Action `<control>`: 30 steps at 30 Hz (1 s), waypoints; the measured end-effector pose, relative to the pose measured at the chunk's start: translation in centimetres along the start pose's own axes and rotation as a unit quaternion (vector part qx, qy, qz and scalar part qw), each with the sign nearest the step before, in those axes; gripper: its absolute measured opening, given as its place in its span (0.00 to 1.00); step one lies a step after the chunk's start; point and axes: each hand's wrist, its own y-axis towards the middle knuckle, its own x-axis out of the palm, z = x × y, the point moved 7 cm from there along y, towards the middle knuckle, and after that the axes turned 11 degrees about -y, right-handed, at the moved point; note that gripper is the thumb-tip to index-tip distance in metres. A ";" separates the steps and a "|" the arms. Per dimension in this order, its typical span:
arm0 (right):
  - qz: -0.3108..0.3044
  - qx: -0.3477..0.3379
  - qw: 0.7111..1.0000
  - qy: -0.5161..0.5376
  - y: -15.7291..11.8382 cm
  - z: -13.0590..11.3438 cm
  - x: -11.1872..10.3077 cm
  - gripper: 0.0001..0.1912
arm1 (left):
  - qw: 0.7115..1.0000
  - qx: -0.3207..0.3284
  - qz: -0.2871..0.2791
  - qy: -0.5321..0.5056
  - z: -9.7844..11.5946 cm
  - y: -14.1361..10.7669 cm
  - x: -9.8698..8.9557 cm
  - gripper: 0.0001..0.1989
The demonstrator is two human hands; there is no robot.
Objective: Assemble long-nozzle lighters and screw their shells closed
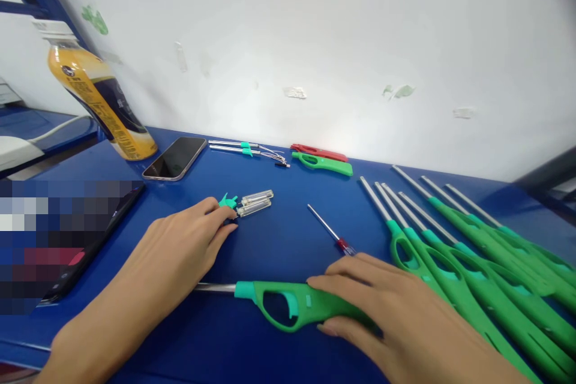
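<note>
Right hand [387, 306] gripping green lighter [315, 303]; blue tabletop [270, 249] open beyond, edge [24, 344] lower left.

Green lighter [315, 305] (teal collar [245, 290]), blue tabletop [279, 243]

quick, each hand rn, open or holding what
Left hand: fingertips at the small teal part; whether they hold it cannot be told.
Right hand: closed on the nearest green lighter.

On the glossy blue table [279, 240], our right-hand grip [396, 312] holds a long green plastic lighter [323, 303]; our left-hand grip [180, 252] is at the small turquoise plastic pieces [228, 201].
</note>
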 end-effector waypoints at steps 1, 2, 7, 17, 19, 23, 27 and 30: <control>0.015 -0.002 1.000 -0.004 -0.1 -0.2 -0.2 0.14 | 1.000 0.000 -0.003 -0.001 0.1 0.1 0.1 0.11; 0.030 -0.001 1.000 -0.005 -0.1 -0.3 -0.5 0.12 | 1.000 0.000 -0.006 -0.002 0.2 0.2 0.1 0.10; 0.051 -0.005 0.999 -0.017 -0.2 -0.9 -0.8 0.15 | 0.999 -0.001 -0.034 0.003 0.9 0.3 0.1 0.10; 0.091 0.042 0.986 -0.136 0.5 1.0 -1.7 0.19 | 0.998 0.001 -0.055 0.019 1.7 0.1 0.0 0.13; 0.108 0.073 0.976 -0.175 0.3 1.8 -1.9 0.18 | 0.999 0.001 -0.048 0.013 1.6 0.0 0.0 0.13; 0.097 0.087 0.968 -0.215 -0.3 2.9 -1.2 0.15 | 0.999 0.006 -0.033 -0.007 1.7 -0.2 0.1 0.14; 0.066 0.095 0.970 -0.212 -0.7 3.7 -0.2 0.17 | 0.993 0.028 0.000 -0.119 3.0 -1.0 -0.3 0.13; 0.075 0.096 0.970 -0.211 -0.7 4.1 -0.2 0.18 | 0.976 0.032 -0.002 -0.214 4.4 -1.7 -0.9 0.12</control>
